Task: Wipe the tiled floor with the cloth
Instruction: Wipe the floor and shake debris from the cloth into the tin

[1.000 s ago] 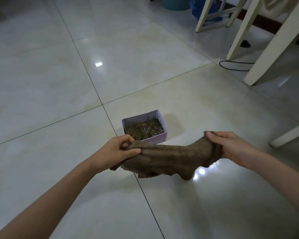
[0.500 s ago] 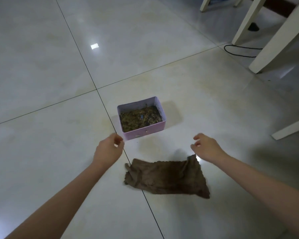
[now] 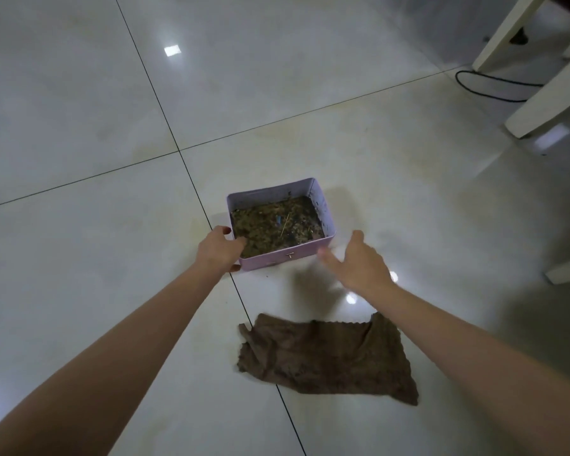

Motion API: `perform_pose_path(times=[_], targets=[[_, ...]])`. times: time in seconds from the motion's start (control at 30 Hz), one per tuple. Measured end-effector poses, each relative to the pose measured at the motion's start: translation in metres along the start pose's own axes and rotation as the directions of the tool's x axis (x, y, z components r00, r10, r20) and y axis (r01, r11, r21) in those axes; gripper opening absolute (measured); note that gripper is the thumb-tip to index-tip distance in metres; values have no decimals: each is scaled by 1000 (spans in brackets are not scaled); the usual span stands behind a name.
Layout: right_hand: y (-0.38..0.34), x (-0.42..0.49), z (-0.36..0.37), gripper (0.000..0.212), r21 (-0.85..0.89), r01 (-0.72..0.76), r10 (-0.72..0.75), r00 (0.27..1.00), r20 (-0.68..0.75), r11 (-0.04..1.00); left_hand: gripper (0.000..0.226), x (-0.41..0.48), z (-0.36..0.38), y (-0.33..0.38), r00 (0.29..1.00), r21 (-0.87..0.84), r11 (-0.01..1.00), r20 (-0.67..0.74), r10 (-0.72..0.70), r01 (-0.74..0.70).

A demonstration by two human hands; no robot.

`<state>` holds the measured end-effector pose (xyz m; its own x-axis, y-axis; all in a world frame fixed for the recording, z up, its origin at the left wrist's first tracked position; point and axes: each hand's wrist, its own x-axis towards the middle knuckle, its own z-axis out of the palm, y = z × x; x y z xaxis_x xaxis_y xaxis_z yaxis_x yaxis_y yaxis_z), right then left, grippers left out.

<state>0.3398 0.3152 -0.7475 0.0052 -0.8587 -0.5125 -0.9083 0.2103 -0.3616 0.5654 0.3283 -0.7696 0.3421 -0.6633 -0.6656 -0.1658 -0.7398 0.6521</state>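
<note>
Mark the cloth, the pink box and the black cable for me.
cloth (image 3: 326,353), head view, middle of the fabric
pink box (image 3: 270,261), head view, near wall
black cable (image 3: 507,100), head view, its curve

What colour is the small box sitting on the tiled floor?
The box is pale lilac, clearest on its near wall in the head view.

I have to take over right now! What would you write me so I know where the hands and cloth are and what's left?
Left hand grips the near-left corner of the lilac box.
Right hand is open, fingers spread, beside the box's near-right corner; contact cannot be told.
Cloth lies spread on the tiled floor, nearer the person than the box, in neither hand.
Done: no wiping shows.
Left: take the cloth, wipe the floor.
</note>
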Motion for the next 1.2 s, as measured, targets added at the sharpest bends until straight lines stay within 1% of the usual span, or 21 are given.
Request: perform_pose_path(times=[0.03, 0.1, 0.13, 0.23, 0.33, 0.37, 0.43, 0.5, 0.57, 0.6, 0.7, 0.77, 0.83, 0.87, 0.93, 0.97, 1.03, 1.1, 1.17, 1.2], targets=[[13, -13, 8, 81, -97, -11, 16, 998, 57, 995, 51, 2, -1, -1, 1000, 3, 1000, 8, -2, 2], [38, -43, 29, 104, -289, 27, 34, 978, 204, 957, 51, 5, -2, -1, 1000, 28, 999, 13, 17, -17], [46, -56, 41, 106, -341, 70, 15, 971, 240, 937, 51, 6, -2, -1, 999, 33, 999, 21, 28, -29], [49, -79, 77, 86, -370, 253, -164, 953, 255, 894, 51, 4, -1, -1, 999, 6, 999, 43, 31, -32], [47, -81, 95, 64, -372, 402, -318, 910, 266, 837, 51, -7, 2, 0, 999, 9, 1000, 29, 15, -15], [49, -79, 96, 54, -330, 440, -366, 892, 264, 835, 51, -12, 3, 1, 1000, 8, 1000, 25, 11, -11], [52, -72, 86, 38, -159, 474, -434, 871, 232, 866, 51, -21, 4, 1, 1000, 4, 1000, 14, 4, -4], [51, -69, 63, 35, 64, 448, -452, 883, 122, 892, 49, -34, 3, 2, 1000, -1, 1000, 0, 2, -2], [51, -71, 32, 42, 245, 406, -420, 907, 5, 880, 45, -52, 2, 5, 1000, -3, 1000, -12, -3, 3], [52, -75, 14, 44, 319, 361, -377, 926, -11, 876, 45, -64, 1, 9, 1000, -7, 1000, -21, -8, 8], [49, -90, -50, 38, 527, 161, -213, 976, 39, 835, 44, -112, -5, 28, 998, -62, 997, -35, -45, 43], [44, -108, -98, 35, 643, 29, -64, 997, 31, 766, 44, -148, -11, 49, 998, -95, 993, -16, -68, 66], [35, -129, -145, 32, 727, -53, 55, 998, 20, 685, 44, -186, -22, 74, 998, -85, 994, 2, -67, 67], [29, -140, -168, 28, 755, -82, 92, 995, 29, 650, 44, -204, -29, 88, 998, -71, 996, 6, -58, 59], [12, -162, -217, 18, 784, -132, 120, 990, 74, 607, 45, -239, -45, 120, 999, -37, 998, 7, -47, 47], [2, -174, -240, 19, 780, -151, 121, 988, 98, 607, 46, -256, -53, 136, 999, -23, 999, 10, -42, 42], [-18, -198, -288, 33, 737, -173, 121, 985, 123, 653, 47, -292, -69, 173, 999, 11, 1000, 34, -21, 21], [-39, -222, -334, 43, 687, -158, 114, 987, 110, 709, 46, -326, -85, 213, 998, 37, 999, 58, 4, -6], [-63, -249, -385, 49, 633, -139, 110, 990, 85, 762, 45, -363, -103, 259, 996, 66, 997, 80, 35, -40], [-74, -262, -410, 47, 609, -119, 99, 993, 67, 784, 46, -381, -112, 282, 995, 86, 994, 89, 55, -62]])
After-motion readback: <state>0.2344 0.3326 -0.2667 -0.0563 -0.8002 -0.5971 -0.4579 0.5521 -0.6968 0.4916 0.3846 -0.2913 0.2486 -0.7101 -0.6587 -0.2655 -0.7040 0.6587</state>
